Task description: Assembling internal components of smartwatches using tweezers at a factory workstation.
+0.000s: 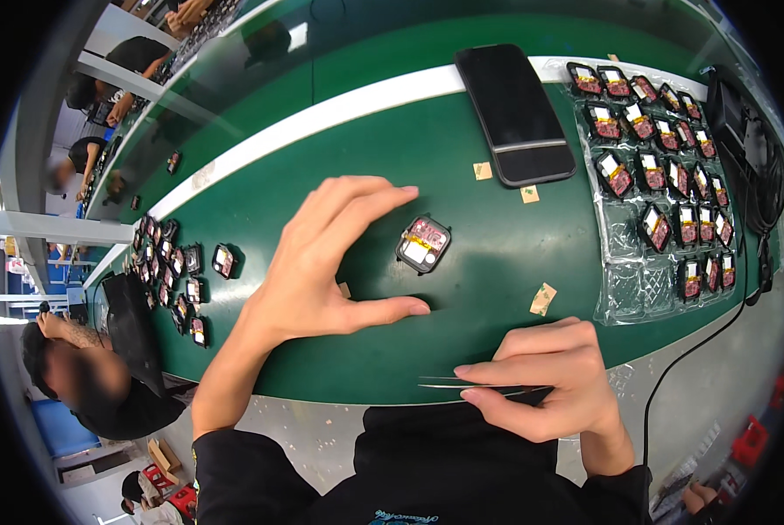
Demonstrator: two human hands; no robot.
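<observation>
Green tabletop (pixel 506 254) is showing around a black-rimmed module (pixel 424 244), which is sitting untouched between the spread thumb and fingertips of the left hand (pixel 309 276); nearer the body, the right hand (pixel 554 385) is pinching slim tweezers (pixel 444 386), their tips slightly parted.

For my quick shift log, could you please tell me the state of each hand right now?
Left hand: open, holding nothing, beside the black-framed module.
Right hand: closed on tweezers, tips slightly apart.

Left hand (pixel 309 276) wide, right hand (pixel 558 385) pinched
</observation>
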